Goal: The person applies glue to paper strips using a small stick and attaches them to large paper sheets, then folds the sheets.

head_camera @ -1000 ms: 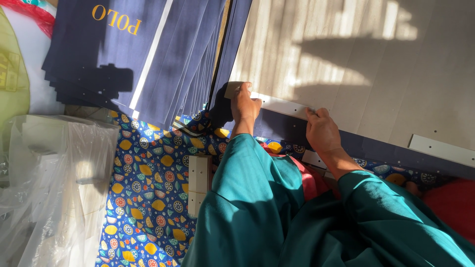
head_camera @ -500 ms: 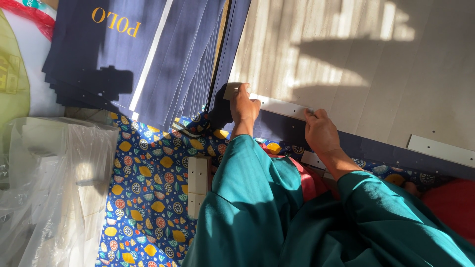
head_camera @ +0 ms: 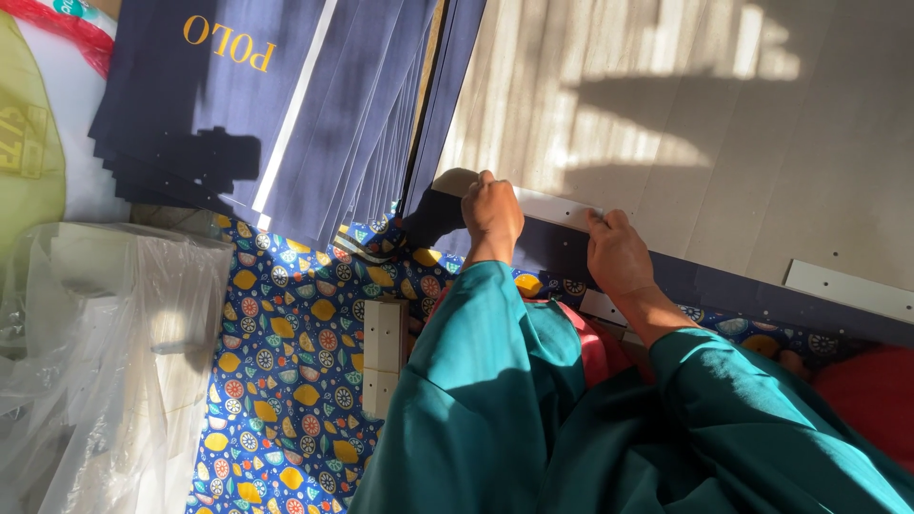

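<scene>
Both hands, left hand (head_camera: 492, 211) and right hand (head_camera: 617, 249), are pinched onto the white strip (head_camera: 562, 207) mid-frame; uneven pressure could leave it skewed on the grey board (head_camera: 724, 143).

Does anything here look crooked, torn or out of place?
Nothing stands out. Both hands, left hand and right hand, press a white strip along the grey board; the navy sheets lie fanned but undamaged.

Navy blue card sheets (head_camera: 286, 124) with gold lettering, a blue fruit-patterned cloth (head_camera: 286, 362), teal sleeves (head_camera: 495, 400), a white strip (head_camera: 562, 207).
</scene>
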